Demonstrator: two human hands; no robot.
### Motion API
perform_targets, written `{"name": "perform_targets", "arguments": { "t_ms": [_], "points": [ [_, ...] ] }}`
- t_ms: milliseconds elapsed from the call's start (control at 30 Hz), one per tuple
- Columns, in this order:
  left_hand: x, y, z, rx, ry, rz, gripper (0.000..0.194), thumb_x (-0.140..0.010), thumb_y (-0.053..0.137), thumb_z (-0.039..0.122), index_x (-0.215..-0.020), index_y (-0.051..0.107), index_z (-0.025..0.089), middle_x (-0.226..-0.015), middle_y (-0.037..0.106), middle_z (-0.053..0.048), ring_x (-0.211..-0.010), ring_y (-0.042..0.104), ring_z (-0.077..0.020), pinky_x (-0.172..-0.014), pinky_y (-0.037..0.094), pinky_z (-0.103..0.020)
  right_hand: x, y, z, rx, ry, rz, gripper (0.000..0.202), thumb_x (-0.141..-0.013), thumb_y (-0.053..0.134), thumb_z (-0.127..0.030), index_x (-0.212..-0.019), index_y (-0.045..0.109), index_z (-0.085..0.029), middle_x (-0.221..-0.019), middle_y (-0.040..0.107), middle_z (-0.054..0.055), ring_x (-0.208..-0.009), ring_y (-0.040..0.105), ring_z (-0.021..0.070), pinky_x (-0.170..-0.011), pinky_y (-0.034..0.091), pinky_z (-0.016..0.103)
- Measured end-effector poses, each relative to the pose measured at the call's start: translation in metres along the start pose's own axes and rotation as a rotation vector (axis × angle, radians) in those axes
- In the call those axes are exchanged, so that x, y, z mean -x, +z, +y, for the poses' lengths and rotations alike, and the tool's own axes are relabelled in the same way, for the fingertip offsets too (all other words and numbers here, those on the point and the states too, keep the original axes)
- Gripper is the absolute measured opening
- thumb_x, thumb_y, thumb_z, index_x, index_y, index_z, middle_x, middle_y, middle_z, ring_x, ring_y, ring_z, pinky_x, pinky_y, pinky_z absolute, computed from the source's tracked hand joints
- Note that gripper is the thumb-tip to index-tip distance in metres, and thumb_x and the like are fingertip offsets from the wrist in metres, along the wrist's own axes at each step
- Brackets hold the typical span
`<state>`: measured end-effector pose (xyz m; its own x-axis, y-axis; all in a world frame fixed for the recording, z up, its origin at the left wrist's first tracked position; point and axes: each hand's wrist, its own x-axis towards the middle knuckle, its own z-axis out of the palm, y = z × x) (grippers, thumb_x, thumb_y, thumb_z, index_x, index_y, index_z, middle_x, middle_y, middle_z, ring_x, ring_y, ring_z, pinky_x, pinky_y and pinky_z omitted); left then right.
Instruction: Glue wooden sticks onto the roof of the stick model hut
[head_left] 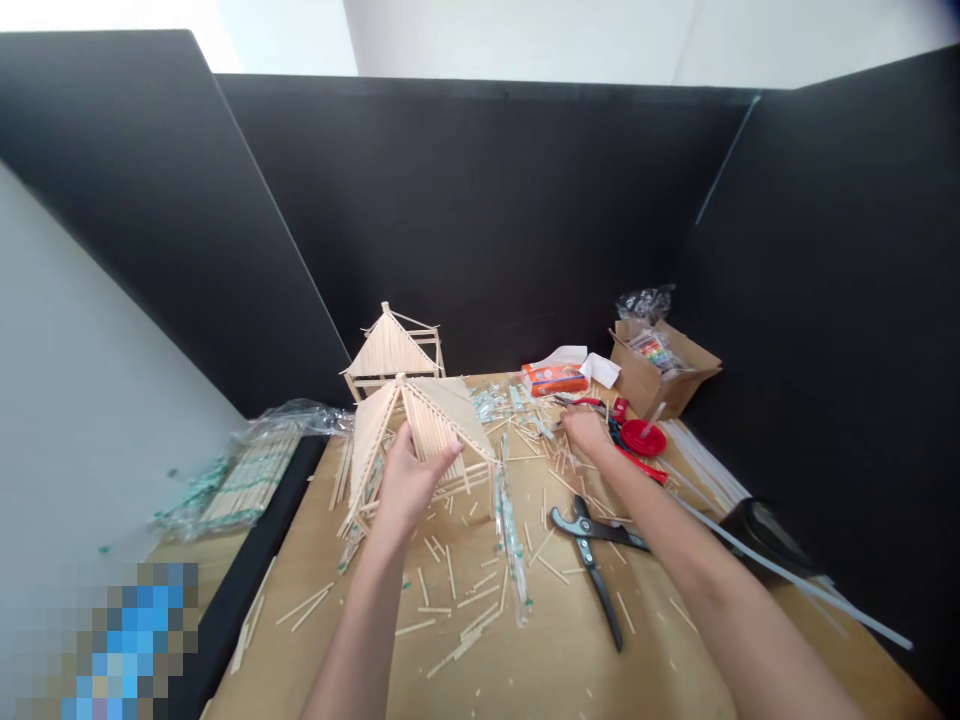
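Observation:
My left hand [415, 472] grips the roof of a small model house [427, 425] built of pale wooden sticks, with the thumb lying along its front slope. The house's lower frame is partly hidden by that hand. Farther right, my right hand [586, 430] is lowered into a heap of loose wooden sticks [574, 465], its fingers drawn together. Whatever is between those fingers is too small to make out. Just beyond it lie red-handled tools [619, 410]. A second stick model [390, 350] with a peaked roof stands behind the first.
Black-handled cutters [589, 540] lie under my right forearm. Nearby are a red round dish [643, 438], an orange tissue pack [555, 379] and a paper bag [660, 375]. Wrapped sticks [251, 475] lie at left. Cut sticks litter the wooden table [570, 670]; black panels [487, 220] enclose it.

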<state>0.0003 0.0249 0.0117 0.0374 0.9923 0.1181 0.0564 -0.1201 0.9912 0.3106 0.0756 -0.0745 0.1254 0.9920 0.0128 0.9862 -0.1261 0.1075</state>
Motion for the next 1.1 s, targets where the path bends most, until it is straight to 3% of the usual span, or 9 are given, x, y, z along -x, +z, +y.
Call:
{"name": "perform_targets", "arguments": {
  "t_ms": [167,267,433,533,600,700,800,900,1100],
  "points": [
    [0.0,-0.001,-0.001,-0.024,0.005,0.01,0.056,-0.067,0.08,0.035,-0.114,0.055,0.017,-0.115,0.068,-0.012,-0.106,0.065,-0.028,-0.092,0.05,-0.042,0.003,-0.014,0.008,-0.194,0.235,0.05,0.032,-0.093,0.061,-0.032,-0.12,0.058,-0.014,-0.123,0.058,0.01,-0.106,0.06,0.0245,-0.089,0.052,0.045],
    [0.0,-0.001,0.001,-0.033,-0.002,0.01,0.054,-0.066,0.079,0.033,-0.112,0.057,0.016,-0.112,0.069,-0.012,-0.104,0.066,-0.028,-0.091,0.05,-0.042,0.011,-0.025,0.009,-0.395,0.288,0.025,0.026,-0.092,0.063,-0.033,-0.107,0.062,-0.012,-0.108,0.064,0.009,-0.095,0.064,0.0213,-0.084,0.053,0.041],
    [-0.001,-0.001,0.002,-0.037,-0.009,0.015,0.054,-0.067,0.078,0.033,-0.113,0.055,0.016,-0.114,0.068,-0.013,-0.107,0.065,-0.0282,-0.093,0.049,-0.043,0.056,-0.039,-0.017,-0.897,0.047,-0.061,0.031,-0.089,0.057,-0.037,-0.064,0.052,-0.019,-0.054,0.054,-0.004,-0.051,0.055,0.0139,-0.05,0.043,0.024],
    [0.0,-0.001,0.002,-0.035,-0.011,0.008,0.055,-0.067,0.078,0.032,-0.115,0.055,0.016,-0.116,0.068,-0.014,-0.108,0.064,-0.0286,-0.094,0.048,-0.043,0.094,-0.046,-0.048,-1.156,-0.086,-0.026,0.034,-0.094,0.038,-0.044,-0.068,0.044,-0.022,-0.053,0.049,-0.006,-0.043,0.048,0.0115,-0.042,0.037,0.022],
    [0.001,-0.001,0.003,-0.035,-0.012,0.005,0.055,-0.068,0.078,0.032,-0.115,0.055,0.016,-0.117,0.067,-0.013,-0.108,0.064,-0.0284,-0.094,0.048,-0.043,0.115,-0.051,-0.07,-1.284,-0.145,0.039,0.033,-0.096,0.032,-0.045,-0.075,0.044,-0.023,-0.061,0.054,-0.004,-0.053,0.055,0.013,-0.052,0.045,0.023],
    [0.002,0.0,0.006,-0.043,-0.006,0.016,0.053,-0.068,0.078,0.032,-0.114,0.055,0.016,-0.115,0.068,-0.012,-0.107,0.064,-0.0273,-0.094,0.048,-0.041,0.133,-0.058,-0.099,-1.476,-0.261,0.207,0.021,-0.094,0.045,-0.039,-0.086,0.053,-0.023,-0.076,0.062,0.0,-0.072,0.062,0.0156,-0.067,0.05,0.027],
    [0.003,0.0,0.008,-0.051,0.005,0.022,0.052,-0.068,0.079,0.033,-0.111,0.056,0.016,-0.111,0.069,-0.011,-0.104,0.065,-0.0265,-0.093,0.049,-0.04,0.139,-0.062,-0.125,-1.451,-0.353,0.422,0.004,-0.088,0.056,-0.025,-0.092,0.057,-0.023,-0.084,0.064,0.001,-0.079,0.063,0.0166,-0.073,0.049,0.028],
    [0.003,0.0,0.008,-0.046,0.014,0.022,0.052,-0.067,0.079,0.033,-0.11,0.056,0.016,-0.11,0.07,-0.011,-0.103,0.066,-0.0269,-0.092,0.049,-0.04,0.138,-0.063,-0.145,-1.357,-0.409,0.616,0.006,-0.084,0.056,-0.017,-0.084,0.054,-0.023,-0.079,0.061,0.0,-0.074,0.06,0.0158,-0.072,0.048,0.027],
    [0.002,-0.001,0.002,-0.011,0.02,0.019,0.054,-0.066,0.08,0.035,-0.111,0.057,0.016,-0.109,0.07,-0.012,-0.104,0.066,-0.029,-0.091,0.05,-0.042,0.133,-0.057,-0.163,-1.295,-0.329,0.668,0.008,-0.083,0.054,-0.017,-0.08,0.052,-0.023,-0.081,0.063,0.0,-0.072,0.062,0.0154,-0.068,0.049,0.026]
  ]
}}
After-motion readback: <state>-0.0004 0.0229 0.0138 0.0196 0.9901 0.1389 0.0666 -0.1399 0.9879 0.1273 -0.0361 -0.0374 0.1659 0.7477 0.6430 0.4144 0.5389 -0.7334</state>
